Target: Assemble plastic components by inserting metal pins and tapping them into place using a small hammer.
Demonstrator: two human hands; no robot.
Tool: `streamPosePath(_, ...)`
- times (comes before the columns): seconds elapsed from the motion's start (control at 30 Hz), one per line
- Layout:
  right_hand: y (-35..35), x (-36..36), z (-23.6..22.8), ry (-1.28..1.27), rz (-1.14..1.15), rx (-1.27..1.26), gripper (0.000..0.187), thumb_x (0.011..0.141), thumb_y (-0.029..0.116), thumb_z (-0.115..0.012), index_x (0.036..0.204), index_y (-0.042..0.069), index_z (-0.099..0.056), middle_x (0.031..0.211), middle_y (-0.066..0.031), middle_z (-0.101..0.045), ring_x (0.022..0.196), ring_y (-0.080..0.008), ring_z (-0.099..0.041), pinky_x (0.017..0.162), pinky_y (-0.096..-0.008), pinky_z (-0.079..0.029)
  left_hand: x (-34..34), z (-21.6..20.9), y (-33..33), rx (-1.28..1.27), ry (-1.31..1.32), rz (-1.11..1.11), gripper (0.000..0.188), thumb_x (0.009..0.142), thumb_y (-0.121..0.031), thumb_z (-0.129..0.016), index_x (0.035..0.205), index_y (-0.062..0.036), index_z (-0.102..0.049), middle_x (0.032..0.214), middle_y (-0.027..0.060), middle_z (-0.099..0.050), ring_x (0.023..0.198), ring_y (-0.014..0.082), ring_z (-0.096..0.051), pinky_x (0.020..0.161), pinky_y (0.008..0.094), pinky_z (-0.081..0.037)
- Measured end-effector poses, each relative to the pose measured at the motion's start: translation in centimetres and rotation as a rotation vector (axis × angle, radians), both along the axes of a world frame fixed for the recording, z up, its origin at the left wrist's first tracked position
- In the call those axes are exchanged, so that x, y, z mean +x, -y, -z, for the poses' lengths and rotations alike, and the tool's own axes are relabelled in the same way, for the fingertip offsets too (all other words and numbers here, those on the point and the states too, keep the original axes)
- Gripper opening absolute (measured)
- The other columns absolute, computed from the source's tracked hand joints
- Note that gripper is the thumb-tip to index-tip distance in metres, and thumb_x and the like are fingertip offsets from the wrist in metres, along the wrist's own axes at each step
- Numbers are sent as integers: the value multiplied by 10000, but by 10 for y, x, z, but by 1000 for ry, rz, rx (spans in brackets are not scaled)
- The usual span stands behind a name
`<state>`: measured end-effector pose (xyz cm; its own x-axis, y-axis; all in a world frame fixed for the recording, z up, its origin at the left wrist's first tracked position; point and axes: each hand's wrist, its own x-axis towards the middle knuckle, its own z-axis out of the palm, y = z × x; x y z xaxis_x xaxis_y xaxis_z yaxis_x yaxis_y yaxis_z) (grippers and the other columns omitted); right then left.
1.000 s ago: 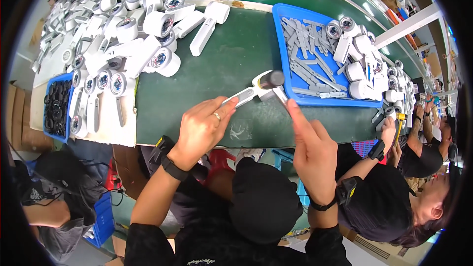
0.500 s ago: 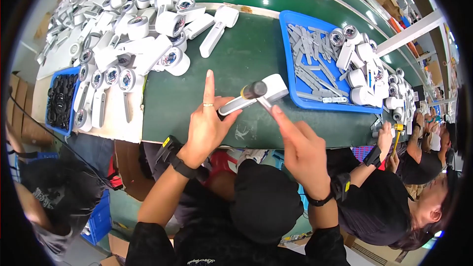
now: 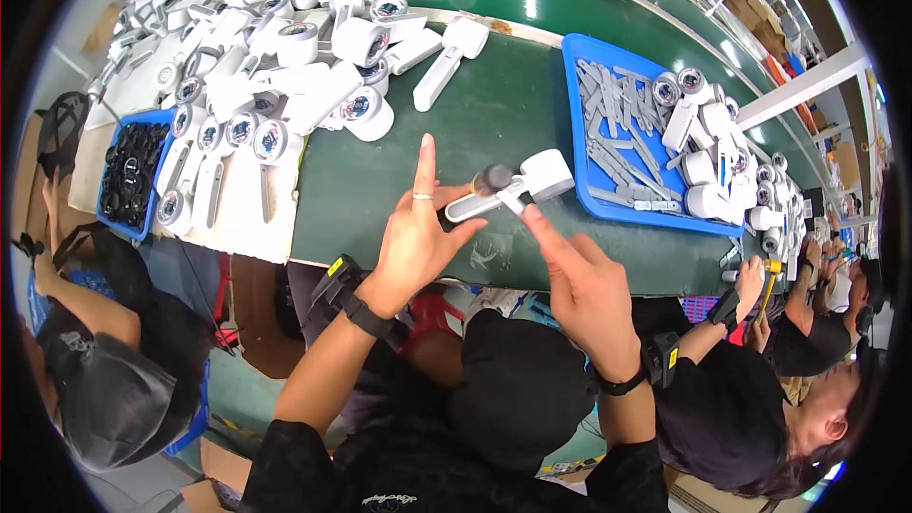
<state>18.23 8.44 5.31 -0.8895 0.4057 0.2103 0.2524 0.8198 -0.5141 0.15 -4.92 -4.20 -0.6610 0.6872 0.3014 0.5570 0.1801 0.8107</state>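
Note:
My left hand [image 3: 413, 242] grips the near end of a white handheld fan body [image 3: 547, 173] between thumb and fingers, its index finger stretched upward. The fan body lies tilted above the green tabletop, its round head pointing right and its grey-edged handle toward my left hand. My right hand [image 3: 591, 296] is closed around the handle of a small hammer [image 3: 496, 178], index finger along the shaft. The dark hammer head is over the fan handle; whether it touches I cannot tell. Most of the hammer's shaft is hidden in my right hand.
A blue tray [image 3: 608, 209] of grey strips and white fan bodies stands at right. Many white fan bodies [image 3: 366, 114] are heaped at left, beside a blue bin [image 3: 150, 218] of black parts. A co-worker's hand [image 3: 750, 277] with a yellow hammer works at the right.
The whole view has shifted, so the table and trays sit slightly right and lower. My hands keep hold of the fan body and hammer. The person at left has moved farther into view.

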Motion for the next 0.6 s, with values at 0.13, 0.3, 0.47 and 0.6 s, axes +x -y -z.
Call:
streamPosePath(0.13, -2, -4, -1, 89, -44, 75, 605, 946, 5, -637, 1464, 316, -624, 771, -127, -546, 597, -338, -545, 573, -429, -469, -5, 3, 6, -22, -8, -36, 1227, 829, -116, -870, 1656, -6, 29, 1164, 156, -773, 1239, 368, -672, 1094, 443, -509)
streamPosePath(0.3, 4, -7, -11, -4, -117, 19, 593, 938, 26, -642, 1455, 315, -630, 770, -107, -559, 603, -339, -569, 573, -441, -476, -4, 4, 7, -43, 99, -43, 1209, 830, -122, -866, 1658, -3, 7, 1197, 139, -768, 1261, 366, -660, 1121, 445, -487)
streamPosePath(0.47, -3, -11, -11, 152, -144, 178, 599, 936, 12, -627, 1452, 317, -630, 774, -116, -559, 608, -352, -571, 572, -449, -472, -2, 8, 3, -27, 100, -29, 1216, 824, -136, -868, 1658, -2, 6, 1191, 141, -770, 1282, 373, -644, 1140, 442, -469)
streamPosePath(0.6, 0, -11, -15, 6, -135, 31, 573, 939, 8, -622, 1449, 270, -638, 775, -126, -563, 640, -349, -600, 590, -440, -485, -3, 5, 4, -25, 47, -55, 1234, 811, -138, -875, 1659, -5, 12, 1194, 148, -768, 1283, 376, -644, 1126, 441, -482)
